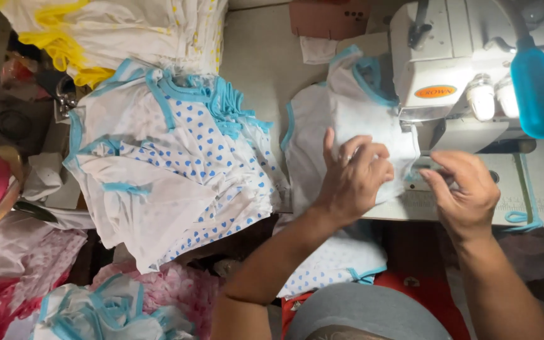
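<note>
Two hands: left (355, 173) & right (464, 189) grasping 1 white garment (341, 113) at 1 sewing machine (448, 63).

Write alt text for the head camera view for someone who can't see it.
Two hands, left hand and right hand, press a white garment with blue trim under a white sewing machine. A stack of matching blue-dotted garments lies to the left.

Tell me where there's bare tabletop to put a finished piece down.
One bare strip of table, between the blue-dotted garment stack and the sewing machine. Elsewhere it is crowded: left hand and right hand press the white garment at the machine.
</note>
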